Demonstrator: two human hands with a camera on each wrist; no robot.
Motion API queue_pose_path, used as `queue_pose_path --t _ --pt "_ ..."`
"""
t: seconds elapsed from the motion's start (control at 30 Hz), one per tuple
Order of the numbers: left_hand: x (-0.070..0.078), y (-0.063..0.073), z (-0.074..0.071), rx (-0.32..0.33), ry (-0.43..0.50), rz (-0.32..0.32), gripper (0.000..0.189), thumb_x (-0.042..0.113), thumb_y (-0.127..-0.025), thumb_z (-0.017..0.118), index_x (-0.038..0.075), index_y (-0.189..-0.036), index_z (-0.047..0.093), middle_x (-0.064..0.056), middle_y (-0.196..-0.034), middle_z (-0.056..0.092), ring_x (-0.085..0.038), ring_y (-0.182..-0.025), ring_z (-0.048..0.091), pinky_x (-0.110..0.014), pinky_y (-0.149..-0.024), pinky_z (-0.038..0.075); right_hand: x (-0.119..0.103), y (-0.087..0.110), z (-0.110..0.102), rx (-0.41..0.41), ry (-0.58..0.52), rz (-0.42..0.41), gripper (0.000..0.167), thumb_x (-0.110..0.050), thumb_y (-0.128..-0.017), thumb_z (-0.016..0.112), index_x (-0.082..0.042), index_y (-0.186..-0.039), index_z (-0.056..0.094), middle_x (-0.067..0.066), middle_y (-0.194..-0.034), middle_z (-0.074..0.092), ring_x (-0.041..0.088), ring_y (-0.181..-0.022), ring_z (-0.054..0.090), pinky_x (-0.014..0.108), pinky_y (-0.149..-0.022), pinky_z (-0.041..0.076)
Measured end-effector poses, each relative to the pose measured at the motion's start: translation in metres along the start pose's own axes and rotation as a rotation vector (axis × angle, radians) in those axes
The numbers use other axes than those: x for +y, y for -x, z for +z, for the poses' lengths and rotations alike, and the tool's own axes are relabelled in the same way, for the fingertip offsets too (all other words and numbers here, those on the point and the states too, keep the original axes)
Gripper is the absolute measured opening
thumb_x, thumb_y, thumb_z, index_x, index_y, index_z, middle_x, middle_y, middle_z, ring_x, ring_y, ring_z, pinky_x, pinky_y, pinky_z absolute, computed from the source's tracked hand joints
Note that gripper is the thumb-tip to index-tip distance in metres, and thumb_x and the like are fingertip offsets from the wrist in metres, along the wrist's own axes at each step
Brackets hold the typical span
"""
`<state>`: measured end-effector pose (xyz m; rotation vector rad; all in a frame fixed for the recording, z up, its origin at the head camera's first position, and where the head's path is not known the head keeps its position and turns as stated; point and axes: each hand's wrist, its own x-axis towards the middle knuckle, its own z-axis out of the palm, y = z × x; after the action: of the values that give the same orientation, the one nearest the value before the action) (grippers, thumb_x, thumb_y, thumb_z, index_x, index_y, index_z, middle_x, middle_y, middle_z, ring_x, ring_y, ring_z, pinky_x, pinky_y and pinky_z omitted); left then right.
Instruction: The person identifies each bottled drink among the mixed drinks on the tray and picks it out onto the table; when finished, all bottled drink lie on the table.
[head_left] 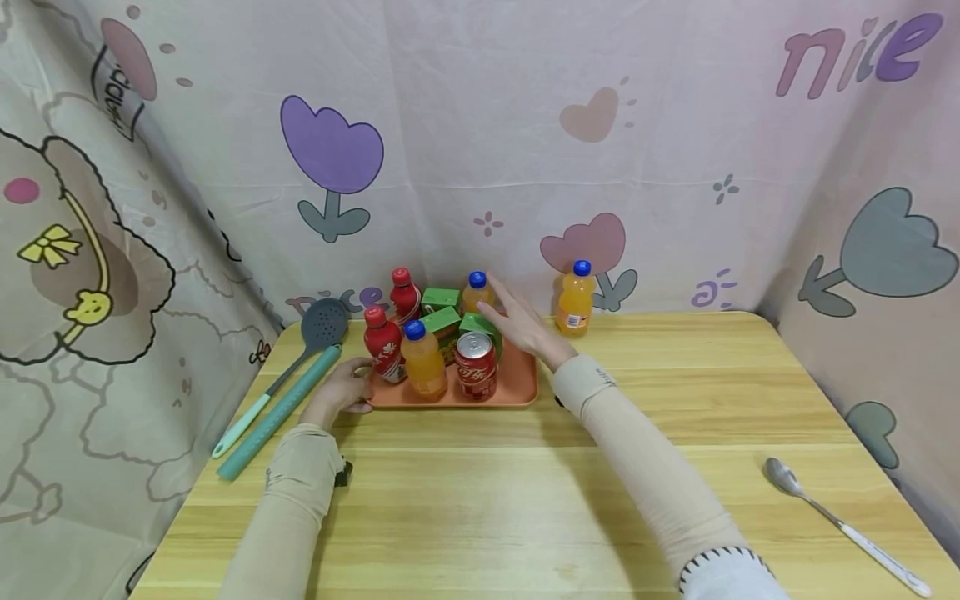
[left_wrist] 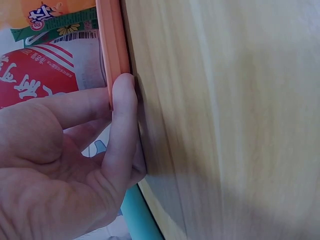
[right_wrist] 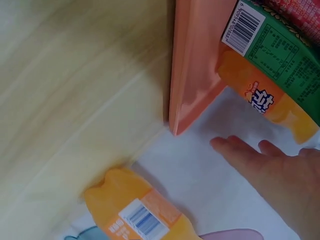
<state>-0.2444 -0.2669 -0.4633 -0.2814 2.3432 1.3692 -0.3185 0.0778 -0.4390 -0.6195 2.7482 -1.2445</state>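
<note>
An orange-red tray carries two red bottles, two orange soda bottles, several green drink boxes and a red soda can. At its front left corner my left hand pinches the rim between thumb and fingers. My right hand is over the tray's back right part, fingers extended, close to the rear orange soda bottle. In the right wrist view those fingers stand apart from that bottle.
Another orange soda bottle stands right of the tray by the back curtain. A grey slotted spatula and a teal stick lie at the left. At the right lies a metal spoon.
</note>
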Motion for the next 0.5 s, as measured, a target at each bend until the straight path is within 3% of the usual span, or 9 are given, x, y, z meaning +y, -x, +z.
queue_pose_path --t 0.4,0.5 --pt "-0.003 -0.003 0.001 0.014 -0.011 -0.003 0.072 -0.01 -0.098 0.049 0.002 -0.165 0.025 -0.032 -0.17 0.021 -0.022 -0.096 0.062 -0.025 -0.064 0.062 -0.004 -0.011 0.01 0.016 -0.28 0.025 0.078 -0.049 -0.107 0.057 -0.027 -0.17 0.018 0.007 -0.178 0.02 0.038 -0.161 0.027 0.061 -0.13 0.026" --pt "-0.003 -0.004 0.001 0.018 -0.012 0.003 0.073 -0.01 -0.097 0.05 0.001 -0.165 0.025 -0.033 -0.17 0.022 -0.022 -0.095 0.062 -0.025 -0.063 0.062 -0.004 -0.013 0.012 0.026 -0.303 0.036 0.078 -0.046 -0.106 0.059 -0.026 -0.17 0.02 0.008 -0.177 0.023 0.039 -0.16 0.03 0.06 -0.129 0.029"
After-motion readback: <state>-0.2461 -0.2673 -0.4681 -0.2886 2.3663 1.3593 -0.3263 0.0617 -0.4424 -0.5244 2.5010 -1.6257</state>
